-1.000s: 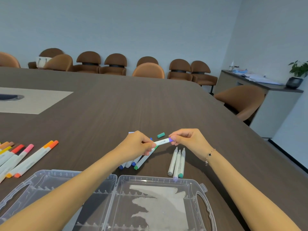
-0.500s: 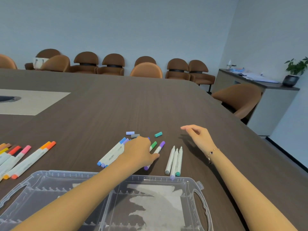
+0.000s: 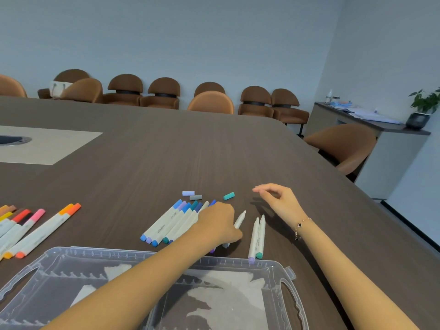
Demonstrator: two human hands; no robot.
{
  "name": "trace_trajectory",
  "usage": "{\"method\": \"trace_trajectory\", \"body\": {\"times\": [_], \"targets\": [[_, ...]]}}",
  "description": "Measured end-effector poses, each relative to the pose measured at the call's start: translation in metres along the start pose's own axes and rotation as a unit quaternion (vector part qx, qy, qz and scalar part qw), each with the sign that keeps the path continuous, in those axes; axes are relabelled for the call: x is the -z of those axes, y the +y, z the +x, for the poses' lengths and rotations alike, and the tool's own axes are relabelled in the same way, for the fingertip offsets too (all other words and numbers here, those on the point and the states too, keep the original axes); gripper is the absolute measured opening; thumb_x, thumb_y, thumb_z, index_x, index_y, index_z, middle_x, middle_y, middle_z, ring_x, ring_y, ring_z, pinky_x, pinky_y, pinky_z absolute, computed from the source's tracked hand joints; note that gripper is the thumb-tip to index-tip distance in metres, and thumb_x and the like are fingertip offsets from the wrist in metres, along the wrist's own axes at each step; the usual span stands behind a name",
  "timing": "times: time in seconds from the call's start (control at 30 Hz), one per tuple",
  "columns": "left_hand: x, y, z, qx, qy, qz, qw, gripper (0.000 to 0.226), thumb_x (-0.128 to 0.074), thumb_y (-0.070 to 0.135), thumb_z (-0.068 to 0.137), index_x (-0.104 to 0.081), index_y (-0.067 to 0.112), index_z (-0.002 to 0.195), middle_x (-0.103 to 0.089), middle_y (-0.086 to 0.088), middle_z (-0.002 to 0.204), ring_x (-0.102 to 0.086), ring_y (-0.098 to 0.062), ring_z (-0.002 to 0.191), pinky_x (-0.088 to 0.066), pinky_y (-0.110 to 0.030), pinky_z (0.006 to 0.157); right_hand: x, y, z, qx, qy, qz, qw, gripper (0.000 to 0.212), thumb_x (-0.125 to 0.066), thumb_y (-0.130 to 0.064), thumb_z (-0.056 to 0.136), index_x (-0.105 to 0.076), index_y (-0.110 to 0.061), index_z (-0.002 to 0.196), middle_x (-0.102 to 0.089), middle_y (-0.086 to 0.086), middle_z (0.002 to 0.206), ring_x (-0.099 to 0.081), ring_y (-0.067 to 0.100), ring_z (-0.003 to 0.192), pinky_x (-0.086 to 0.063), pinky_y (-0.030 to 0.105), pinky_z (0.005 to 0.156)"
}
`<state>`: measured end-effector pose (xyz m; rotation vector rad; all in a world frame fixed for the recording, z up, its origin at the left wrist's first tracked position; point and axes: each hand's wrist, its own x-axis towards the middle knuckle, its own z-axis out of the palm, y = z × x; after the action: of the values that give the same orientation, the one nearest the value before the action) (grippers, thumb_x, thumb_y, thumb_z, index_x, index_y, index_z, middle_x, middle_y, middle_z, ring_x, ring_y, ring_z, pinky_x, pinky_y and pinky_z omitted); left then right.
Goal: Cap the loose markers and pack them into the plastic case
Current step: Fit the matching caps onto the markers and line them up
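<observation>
A clear plastic case [image 3: 276, 266] lies open at the table's near edge. Beyond it sits a row of capped blue and purple markers [image 3: 166, 225]. My left hand [image 3: 217, 223] rests at the right end of that row and grips an uncapped white marker [image 3: 240, 217] whose tip pokes out toward the far right. Two more uncapped markers [image 3: 257, 236] lie side by side just to the right. Three loose caps lie further back: lilac [image 3: 188, 193], grey [image 3: 195, 197] and teal [image 3: 229, 196]. My right hand [image 3: 279, 201] hovers right of the teal cap, fingers loosely curled, holding nothing.
Capped orange, red and pink markers [image 3: 35, 231] lie on the dark wood table [image 3: 166, 151] at the left. Brown chairs [image 3: 210, 101] line the far edge and the right side. A pale inset panel [image 3: 47, 146] sits at the far left.
The purple marker both hands held now lies with the blue row. My left hand has shifted onto one of the three uncapped markers and pulled it left. My right hand drew back, fingers curling.
</observation>
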<state>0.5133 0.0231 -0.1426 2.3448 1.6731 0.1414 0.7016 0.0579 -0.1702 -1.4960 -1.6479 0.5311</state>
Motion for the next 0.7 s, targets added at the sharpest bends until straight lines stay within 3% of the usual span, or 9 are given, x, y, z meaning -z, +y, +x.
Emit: {"method": "trace_trajectory", "body": {"times": [0.1,0.2,0.3,0.43,0.6,0.7], "targets": [[0.001,-0.013,0.001,0.015,0.002,-0.002,1.0,0.037,-0.061,0.033,0.085,-0.043,0.017,0.057,-0.041,0.001,0.056,-0.045,-0.012,0.051,-0.034,-0.015,0.052,-0.002,-0.019,0.012,0.022,-0.028,-0.05,0.998,0.017,-0.053,-0.022,0.094,-0.069,-0.026,0.098,-0.063,-0.01,0.108,-0.057,0.008,0.1,-0.048,0.017,0.087],[0.0,-0.023,-0.001,0.04,0.022,-0.012,0.999,0.037,-0.06,0.031,0.086,-0.042,0.016,0.058,-0.039,0.001,0.057,-0.044,-0.012,0.052,-0.031,-0.015,0.049,-0.015,-0.053,0.038,0.05,-0.122,-0.134,0.982,0.017,-0.055,-0.024,0.093,-0.071,-0.021,0.101,-0.064,-0.008,0.106,-0.056,0.005,0.096,-0.047,0.019,0.089],[-0.002,-0.025,-0.004,0.055,0.051,-0.02,0.997,0.022,-0.058,0.033,0.089,-0.048,0.016,0.078,-0.042,0.004,0.065,-0.054,-0.013,0.068,-0.042,-0.017,0.067,-0.044,-0.085,0.061,0.083,-0.244,-0.197,0.946,0.019,-0.06,-0.023,0.09,-0.071,-0.016,0.103,-0.066,-0.002,0.108,-0.058,0.01,0.096,-0.048,0.02,0.086],[-0.002,-0.025,-0.005,0.067,0.065,-0.024,0.995,0.019,-0.056,0.035,0.09,-0.047,0.018,0.088,-0.048,0.003,0.079,-0.064,-0.017,0.09,-0.048,-0.021,0.08,-0.081,-0.102,0.075,0.089,-0.316,-0.216,0.92,0.02,-0.065,-0.019,0.087,-0.071,-0.01,0.103,-0.067,0.005,0.105,-0.06,0.014,0.091,-0.052,0.027,0.085],[-0.006,-0.027,-0.006,0.067,0.059,-0.022,0.996,0.024,-0.055,0.037,0.09,-0.056,0.017,0.103,-0.057,0.0,0.09,-0.064,-0.018,0.094,-0.049,-0.023,0.085,-0.099,-0.09,0.074,0.078,-0.309,-0.219,0.922,0.018,-0.064,-0.015,0.087,-0.072,-0.007,0.101,-0.067,0.009,0.104,-0.06,0.015,0.086,-0.051,0.023,0.078],[-0.004,-0.03,-0.009,0.038,0.045,-0.038,0.998,0.02,-0.054,0.037,0.091,-0.055,0.017,0.091,-0.05,0.004,0.073,-0.06,-0.014,0.079,-0.048,-0.02,0.076,-0.09,-0.084,0.069,0.065,-0.263,-0.175,0.946,0.015,-0.064,-0.016,0.088,-0.071,-0.01,0.099,-0.066,0.006,0.102,-0.058,0.013,0.087,-0.05,0.02,0.078]]}}
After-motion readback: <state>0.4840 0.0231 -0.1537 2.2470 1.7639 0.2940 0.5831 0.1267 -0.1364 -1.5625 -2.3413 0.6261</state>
